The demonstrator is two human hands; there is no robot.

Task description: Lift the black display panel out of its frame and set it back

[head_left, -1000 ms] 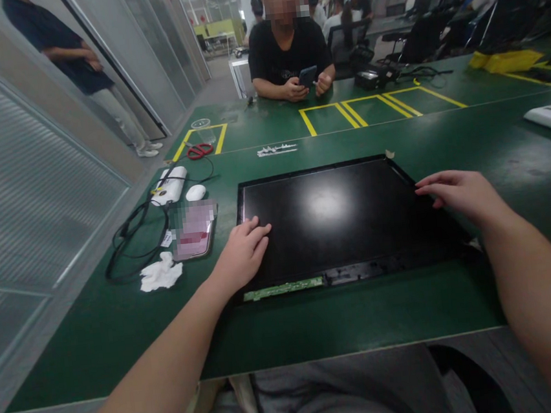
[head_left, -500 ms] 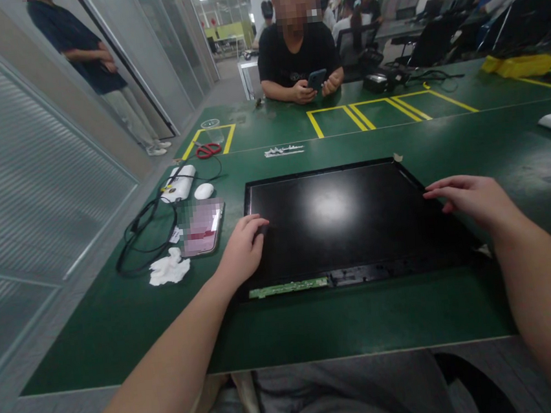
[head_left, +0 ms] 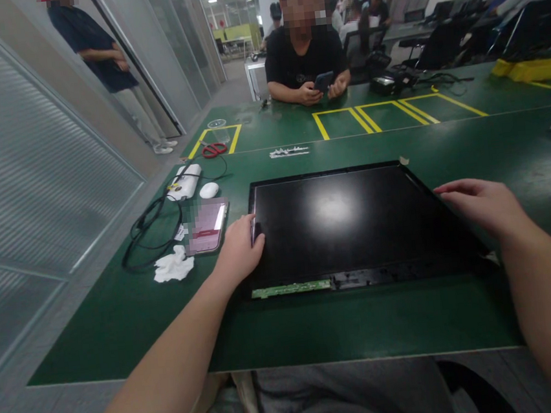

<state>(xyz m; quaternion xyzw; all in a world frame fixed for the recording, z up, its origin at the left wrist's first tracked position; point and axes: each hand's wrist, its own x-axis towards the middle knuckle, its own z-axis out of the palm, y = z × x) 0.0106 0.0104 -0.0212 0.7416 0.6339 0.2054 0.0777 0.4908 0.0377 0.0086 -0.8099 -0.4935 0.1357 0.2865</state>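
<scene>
A black LCD screen panel [head_left: 355, 225] lies flat on the green table, with a bright reflection in its middle. Along its near edge runs a narrow green circuit board [head_left: 290, 289]. My left hand [head_left: 240, 249] grips the panel's left edge, thumb on top and fingers down the outer side. At the right edge is my right hand [head_left: 480, 206], its fingers together and bent against the frame; its thumb is hidden. A bit of pale tape [head_left: 404, 161] sticks out at the far right corner.
Left of the panel are a phone [head_left: 208, 226], crumpled tissue [head_left: 174, 265], a white mouse-shaped item [head_left: 209, 190], a black cable [head_left: 128, 250], red-handled scissors [head_left: 214, 150] and a clear cup [head_left: 220, 132]. White strips [head_left: 288, 152] lie beyond. A person [head_left: 307, 60] sits opposite, holding a phone.
My left fingers have moved from over the panel's top to its outer left side. My right fingers have shifted outward to the right edge. The camera view has turned slightly left.
</scene>
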